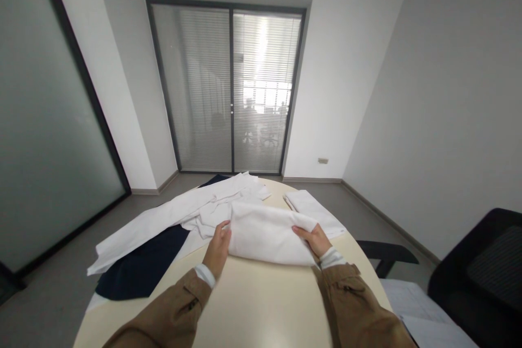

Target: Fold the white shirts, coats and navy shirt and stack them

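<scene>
Between my two hands is a folded white cloth [271, 234], held over the round cream table [261, 304]. My left hand [220, 244] pinches its left edge, thumb on top. At the right end, my right hand [314, 238] grips the cloth with thumb and fingers, the fingertips partly hidden. A second folded white cloth [314, 209] lies just beyond my right hand. To the left, a loose white garment with a long sleeve-like strip [163, 215] is spread over a dark navy cloth [142, 263].
A black office chair [481, 266] stands at the right, its armrest [387, 253] close to the table's edge. White papers or cloth [424, 310] lie on the seat beside it. Glass doors with blinds [232, 87] are in the far wall, and a frosted glass panel [53, 119] is at left.
</scene>
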`<state>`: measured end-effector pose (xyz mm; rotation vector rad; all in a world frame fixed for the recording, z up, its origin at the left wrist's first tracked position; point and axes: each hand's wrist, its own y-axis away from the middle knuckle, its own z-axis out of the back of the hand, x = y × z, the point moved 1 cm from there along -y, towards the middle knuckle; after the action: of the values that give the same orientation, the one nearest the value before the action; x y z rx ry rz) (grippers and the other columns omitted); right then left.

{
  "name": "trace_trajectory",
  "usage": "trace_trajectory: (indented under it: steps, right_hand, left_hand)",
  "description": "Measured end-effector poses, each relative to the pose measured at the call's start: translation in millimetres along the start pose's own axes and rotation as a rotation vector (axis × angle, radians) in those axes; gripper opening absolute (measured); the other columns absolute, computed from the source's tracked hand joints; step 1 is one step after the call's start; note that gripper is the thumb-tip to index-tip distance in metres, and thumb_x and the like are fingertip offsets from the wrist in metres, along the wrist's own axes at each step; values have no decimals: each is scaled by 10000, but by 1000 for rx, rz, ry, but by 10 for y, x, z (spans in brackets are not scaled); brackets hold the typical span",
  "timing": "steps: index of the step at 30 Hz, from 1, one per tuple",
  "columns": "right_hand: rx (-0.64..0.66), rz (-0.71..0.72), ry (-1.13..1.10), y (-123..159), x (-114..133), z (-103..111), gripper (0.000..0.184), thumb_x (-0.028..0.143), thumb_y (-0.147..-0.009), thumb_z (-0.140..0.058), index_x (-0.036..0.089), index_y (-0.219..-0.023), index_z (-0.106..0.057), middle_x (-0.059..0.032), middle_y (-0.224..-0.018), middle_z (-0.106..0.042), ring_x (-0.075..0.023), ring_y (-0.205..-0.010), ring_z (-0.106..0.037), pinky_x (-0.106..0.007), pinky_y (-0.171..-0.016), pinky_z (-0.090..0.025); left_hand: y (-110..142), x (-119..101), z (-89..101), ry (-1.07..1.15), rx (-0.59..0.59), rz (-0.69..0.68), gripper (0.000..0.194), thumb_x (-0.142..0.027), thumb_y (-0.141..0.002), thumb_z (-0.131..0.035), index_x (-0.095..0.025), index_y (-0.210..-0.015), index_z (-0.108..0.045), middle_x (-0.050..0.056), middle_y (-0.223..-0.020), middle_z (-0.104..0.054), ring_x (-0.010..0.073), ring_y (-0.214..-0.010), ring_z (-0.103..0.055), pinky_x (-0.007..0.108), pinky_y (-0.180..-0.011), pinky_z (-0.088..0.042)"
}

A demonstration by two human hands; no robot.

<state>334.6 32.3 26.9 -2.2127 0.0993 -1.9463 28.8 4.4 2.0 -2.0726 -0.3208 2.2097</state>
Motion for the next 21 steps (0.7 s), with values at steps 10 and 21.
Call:
trace_trajectory:
  steps: [10, 21]
  right_hand:
    - [-549, 207, -213, -194, -10, 401, 518, 320, -582, -862, 168, -1054, -712, -78, -1040, -760, -275, -1001, -700, -418, -931, -566]
    - [-815, 130, -309, -359, -336, 815, 527, 282, -623, -801, 181, -1109, -623, -63, -1174, -692, -230, -1147, -636, -320, -939, -573]
  left_hand:
    - [41, 151, -69, -266, 215, -63, 329, -410, -882, -515, -178, -1111, -560, 135, -1122, -688, 231, -1097, -637, 410, -1017, -454]
    - [87, 158, -38, -434, 229, -157, 276, -283, -849, -546, -174, -1093, -612, 116, -1125, -674, 235, -1108, -613, 422, -1041, -434]
